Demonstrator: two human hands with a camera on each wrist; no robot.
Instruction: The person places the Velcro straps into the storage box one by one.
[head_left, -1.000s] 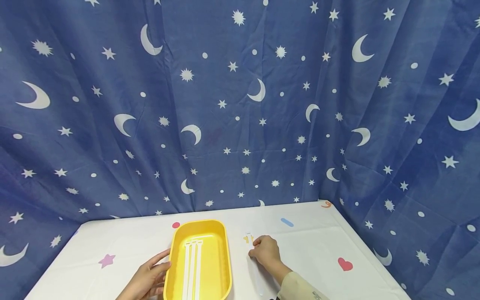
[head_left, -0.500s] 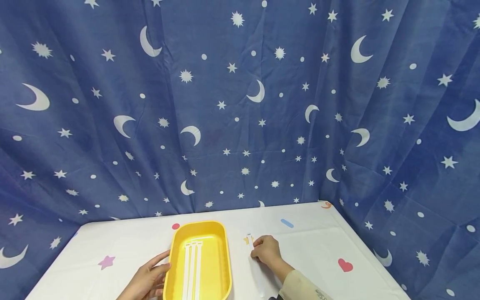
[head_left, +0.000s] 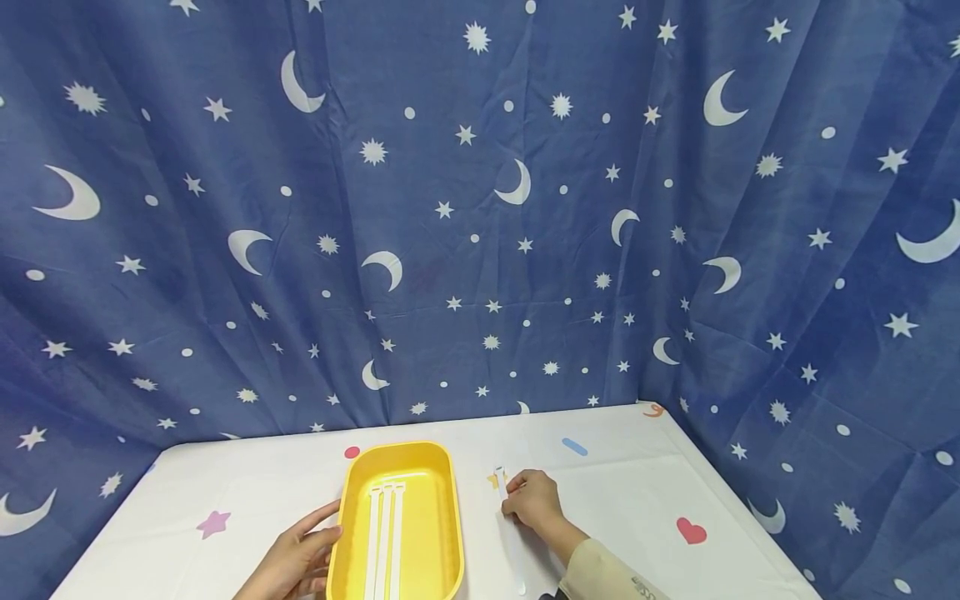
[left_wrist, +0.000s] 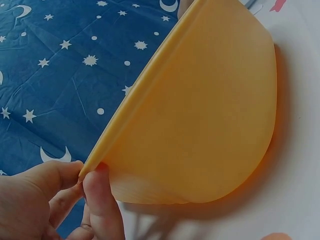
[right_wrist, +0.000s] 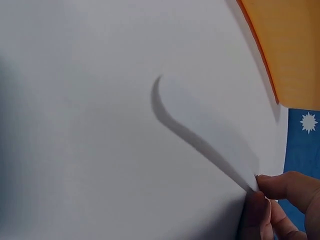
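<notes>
At the left side of a yellow plastic tray [head_left: 456, 542], my left hand [head_left: 294, 557] pinches the rim between thumb and fingers, as the left wrist view shows. Inside the tray lie 3 long white straps [head_left: 386, 525] side by side, each with a slotted end at the far side. To the right, my right hand [head_left: 536, 504] pinches another white strap [right_wrist: 210, 135] near its slotted end. Its tail runs down toward the near edge of the view, close over the white cloth, and casts a curved shadow.
A white tablecloth [head_left: 637, 533] with printed shapes, among them a red heart [head_left: 691, 530] and a pink star [head_left: 213, 523], covers the table. Blue curtains [head_left: 480, 208] with moons and stars hang behind it and along the sides.
The slotted end of the strap in my right hand has shifted slightly to the right. My left hand and the tray stay in place.
</notes>
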